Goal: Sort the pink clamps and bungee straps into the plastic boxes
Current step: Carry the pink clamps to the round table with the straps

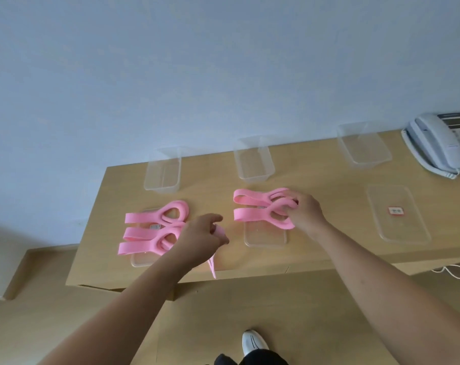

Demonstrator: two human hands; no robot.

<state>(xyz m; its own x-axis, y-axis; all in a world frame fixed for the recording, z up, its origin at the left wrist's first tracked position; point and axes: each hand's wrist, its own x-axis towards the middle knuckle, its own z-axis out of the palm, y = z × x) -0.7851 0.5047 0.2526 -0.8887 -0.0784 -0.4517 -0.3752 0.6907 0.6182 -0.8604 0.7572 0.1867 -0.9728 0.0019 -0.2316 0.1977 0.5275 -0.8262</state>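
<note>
Several pink clamps (155, 227) lie stacked over a clear lid (139, 260) at the table's left. My left hand (197, 241) sits at their ring ends, fingers curled round a pink piece whose strap end (212, 267) hangs over the front edge. A second pair of pink clamps (252, 209) rests above another clear lid (265, 235) in the middle. My right hand (306, 212) pinches their ring ends. Three clear plastic boxes stand along the back: left box (162, 172), middle box (254, 162), right box (363, 144).
A third clear lid (397, 214) with a red-framed label lies at the right. A white desk phone (442, 143) stands at the far right corner. The wooden table (329, 188) meets a blue wall behind. My white shoe (254, 342) shows on the floor below.
</note>
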